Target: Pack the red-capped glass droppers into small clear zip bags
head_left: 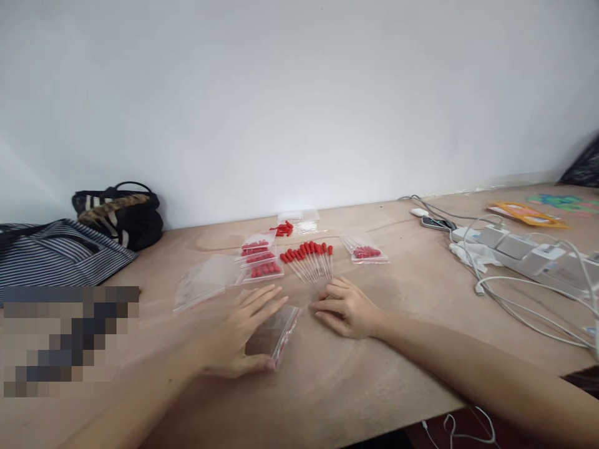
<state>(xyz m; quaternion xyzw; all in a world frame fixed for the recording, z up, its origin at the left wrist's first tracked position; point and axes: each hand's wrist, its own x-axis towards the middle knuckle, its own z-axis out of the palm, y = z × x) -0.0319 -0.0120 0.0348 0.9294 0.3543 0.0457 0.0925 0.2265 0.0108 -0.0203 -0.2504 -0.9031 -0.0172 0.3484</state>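
My left hand lies spread over a clear zip bag with a red-lined seal, its thumb on the sealed edge. The bag looks flat, with nothing visible inside. On the table just to the right rests my right hand, fingers loosely bent and nothing seen in them. Beyond its fingertips, several droppers with red bulbs and clear tubes fan out, tips toward me. Bagged droppers form an overlapping pile at the left, and another bag of droppers lies at the right.
Flat clear bags lie left of the pile. Loose red bulbs sit near the wall. A striped bag and a black bag stand at left. White chargers and cables spread at right, near an orange packet.
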